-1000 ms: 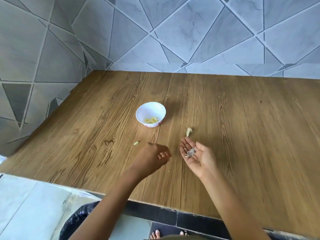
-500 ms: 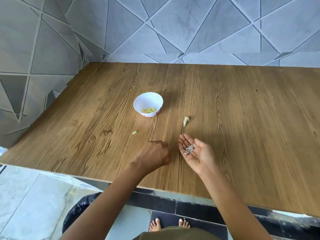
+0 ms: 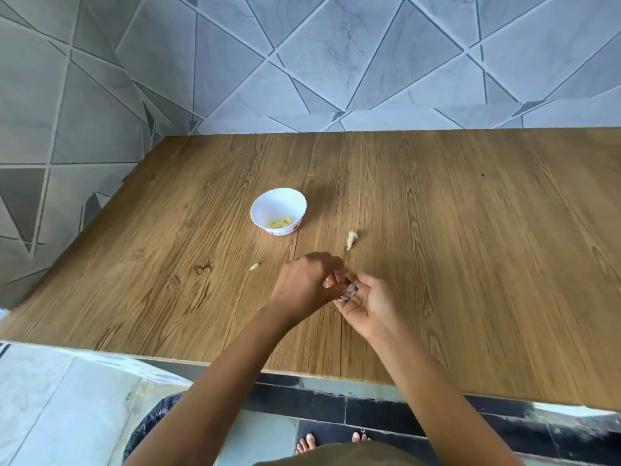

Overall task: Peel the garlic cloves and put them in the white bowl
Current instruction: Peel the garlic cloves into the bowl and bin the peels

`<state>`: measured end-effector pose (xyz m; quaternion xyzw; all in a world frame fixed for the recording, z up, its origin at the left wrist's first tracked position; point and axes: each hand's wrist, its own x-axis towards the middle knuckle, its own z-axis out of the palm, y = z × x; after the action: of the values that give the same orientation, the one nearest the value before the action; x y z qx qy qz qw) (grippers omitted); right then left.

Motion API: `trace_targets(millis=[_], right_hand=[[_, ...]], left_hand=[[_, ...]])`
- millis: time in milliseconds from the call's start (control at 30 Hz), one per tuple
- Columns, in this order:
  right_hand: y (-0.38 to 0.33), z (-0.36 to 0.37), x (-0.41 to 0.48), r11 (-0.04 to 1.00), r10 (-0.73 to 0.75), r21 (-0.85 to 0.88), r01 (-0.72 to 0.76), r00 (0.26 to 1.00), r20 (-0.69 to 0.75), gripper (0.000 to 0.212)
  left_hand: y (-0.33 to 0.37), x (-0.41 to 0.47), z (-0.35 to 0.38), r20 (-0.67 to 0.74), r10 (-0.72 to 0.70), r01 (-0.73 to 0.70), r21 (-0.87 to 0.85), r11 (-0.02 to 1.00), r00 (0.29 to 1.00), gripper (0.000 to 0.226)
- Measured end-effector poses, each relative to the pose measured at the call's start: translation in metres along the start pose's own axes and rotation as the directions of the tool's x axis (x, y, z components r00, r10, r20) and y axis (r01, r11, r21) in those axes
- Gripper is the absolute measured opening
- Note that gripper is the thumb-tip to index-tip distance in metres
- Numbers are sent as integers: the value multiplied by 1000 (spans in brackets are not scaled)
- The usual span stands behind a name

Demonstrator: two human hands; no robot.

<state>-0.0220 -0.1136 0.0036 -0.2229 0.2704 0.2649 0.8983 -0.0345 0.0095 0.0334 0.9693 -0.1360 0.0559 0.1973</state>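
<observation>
The white bowl (image 3: 265,205) stands on the wooden table (image 3: 470,230) with several peeled yellow garlic cloves (image 3: 281,222) inside. Nearer me, my right hand (image 3: 371,302) is turned palm up, its fingers curled round a small heap of purplish garlic skins (image 3: 349,292). My left hand (image 3: 304,284) is knuckles up just left of it. Its curled fingertips meet the right fingers and pinch at the skins. A pale garlic piece (image 3: 351,239) lies on the table just beyond my hands. A tiny greenish bit (image 3: 255,266) lies to the left.
A grey tiled wall (image 3: 336,62) closes the table's far and left sides. The table's front edge (image 3: 235,364) runs just below my forearms. A dark bin bag (image 3: 151,422) and my bare feet (image 3: 332,443) are on the floor beneath.
My left hand has left the tabletop and moved right onto my right hand. The right fingers, flat before, have curled up round the skins.
</observation>
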Motion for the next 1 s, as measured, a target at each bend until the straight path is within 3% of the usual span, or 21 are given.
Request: trace_targets(millis=[100,233,367,467,667,767,867,1000], right_hand=[[0,0,-3,1000,-4,-2,4,1000,10,35],[-1,1,-4,1000,-4,-8,4,1000,25,35],[3,9,-1,997,40,-71,-37,998,47,35],[23,22,4,978,126,-176,-115,991,48,36],[107,61,9,887,374,-341,-312,918,133,39],[176,78,5,783,516,-468,-411,849,117,39],[241,82,2,700,612,-535,-473,783,110,37],[326,74,12,655,657,-569,-496,746,106,37]], left_hand=[[4,-1,1,-39,-41,37,-86,996,998,9],[-4,-11,-3,-114,-155,106,-356,928,981,10],[-14,-41,-5,-127,-371,248,-543,802,920,11],[-32,-74,-12,-133,-475,329,-561,760,870,18],[-74,-170,-39,-165,-742,555,-563,612,650,24],[-96,-236,-52,-199,-839,647,-556,523,507,28],[-116,-293,-58,-216,-900,674,-602,428,379,27],[-155,-353,-57,-174,-945,678,-662,319,275,25]])
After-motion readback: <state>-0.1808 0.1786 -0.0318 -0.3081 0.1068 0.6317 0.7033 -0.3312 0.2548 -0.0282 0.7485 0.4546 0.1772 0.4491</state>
